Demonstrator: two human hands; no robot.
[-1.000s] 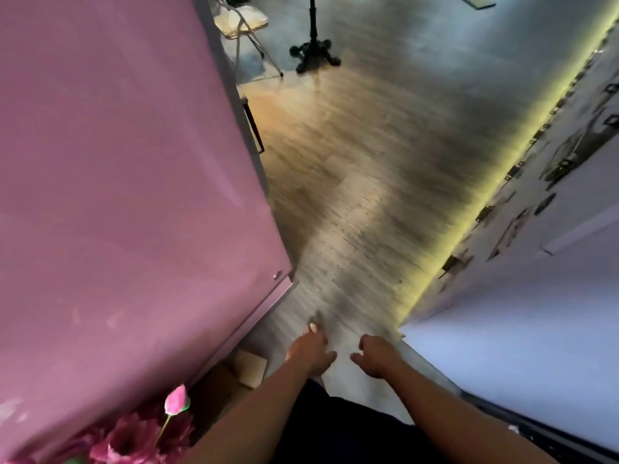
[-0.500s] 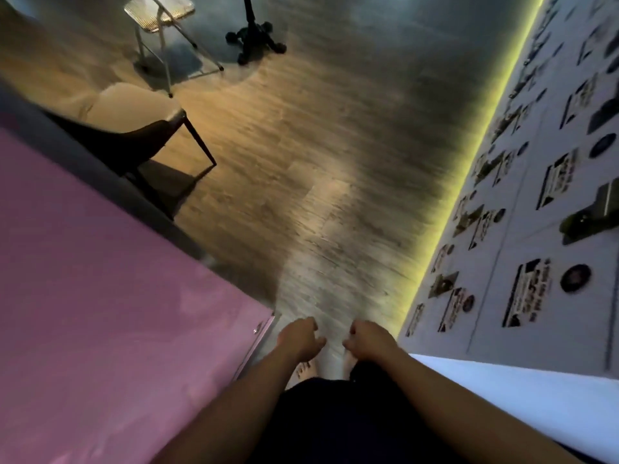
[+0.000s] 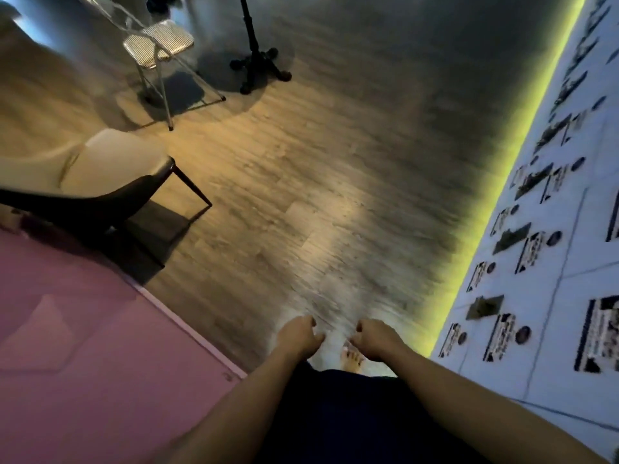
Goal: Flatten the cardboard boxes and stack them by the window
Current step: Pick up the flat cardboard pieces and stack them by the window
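Grain-streaked plank floor (image 3: 301, 195) beneath empty hands.

Grey-brown wood grain on the floor (image 3: 301, 182), warmed to yellow-tan where light falls. Flat pink across the panel (image 3: 83, 363) at lower left. Cream seat on the chair (image 3: 110, 175), dark brown shell and legs. Fine black-and-white stripes on the folding chair (image 3: 159, 43), silver frame. Black stand (image 3: 256, 61). Yellow-green glow along the light strip (image 3: 495, 202). Pale bluish-white wall (image 3: 569, 286), dotted with black-and-white printed labels. Dark navy clothing (image 3: 345, 416).
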